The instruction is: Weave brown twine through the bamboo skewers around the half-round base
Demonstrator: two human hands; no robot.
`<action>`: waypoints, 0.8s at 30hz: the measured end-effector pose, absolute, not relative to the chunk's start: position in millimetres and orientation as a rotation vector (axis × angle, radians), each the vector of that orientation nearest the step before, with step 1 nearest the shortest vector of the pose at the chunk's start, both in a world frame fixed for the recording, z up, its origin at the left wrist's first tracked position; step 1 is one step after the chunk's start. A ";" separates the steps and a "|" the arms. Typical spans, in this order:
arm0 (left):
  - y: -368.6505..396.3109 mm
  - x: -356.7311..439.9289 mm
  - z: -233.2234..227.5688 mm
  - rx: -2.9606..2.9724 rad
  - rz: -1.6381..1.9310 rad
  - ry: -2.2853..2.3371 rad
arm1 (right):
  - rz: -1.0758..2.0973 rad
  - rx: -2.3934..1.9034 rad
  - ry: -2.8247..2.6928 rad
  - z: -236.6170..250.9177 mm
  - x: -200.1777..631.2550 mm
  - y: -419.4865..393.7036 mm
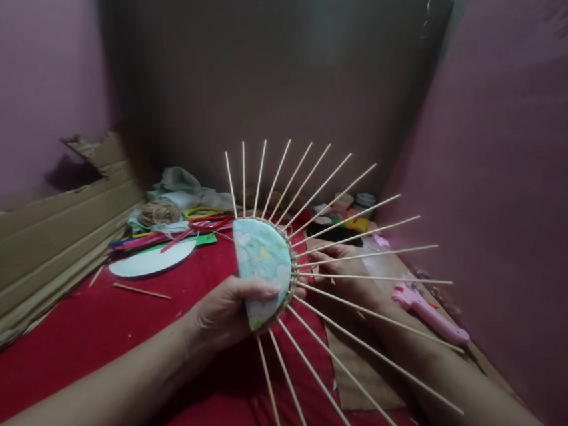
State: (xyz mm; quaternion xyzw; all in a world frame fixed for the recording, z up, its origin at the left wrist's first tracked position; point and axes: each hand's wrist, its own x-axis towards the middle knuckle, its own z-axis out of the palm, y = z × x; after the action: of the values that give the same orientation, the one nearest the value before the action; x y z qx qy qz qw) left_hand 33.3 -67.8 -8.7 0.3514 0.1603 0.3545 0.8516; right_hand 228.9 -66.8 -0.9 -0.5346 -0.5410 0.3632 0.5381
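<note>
The biggest thing in hand is a round disc [263, 268] covered in pale flowered paper, with thin wooden sticks [363, 255] fanning out from its rim like spokes. It is held up off the red cloth [99, 331], tilted edge-on toward the camera, likely so the rim and the roots of the sticks can be seen and reached from the side.

The left hand [226, 312] is closed on the disc, thumb laid across the patterned face and fingers behind it, steadying the whole fan. The right hand [350, 277] lies behind the sticks on the far side of the rim; the spokes cross in front of it, so I cannot tell whether its fingers are pinched on anything or only resting there.

Below the right forearm a pink glue gun [427, 313] lies on a piece of brown cardboard [364, 373], close by for reach. Farther back on the cloth sit a white paper circle [150, 260], a ball of twine [159, 213], coloured rings and strips, a loose stick [141, 291] and some small jars [358, 202].

Cardboard sheets line the left side and the back, between pink walls.
</note>
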 end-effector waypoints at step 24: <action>-63.5 32.7 -8.2 0.602 0.675 0.439 | 0.064 -1.320 -1.261 -9.8 326.2 -29.5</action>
State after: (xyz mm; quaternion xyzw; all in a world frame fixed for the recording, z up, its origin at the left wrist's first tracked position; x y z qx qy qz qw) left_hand 32.7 -63.5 -8.2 0.2886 0.2101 0.3233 0.8764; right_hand 326.2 -29.5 -9.8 -0.5722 -0.5463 0.0277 0.6111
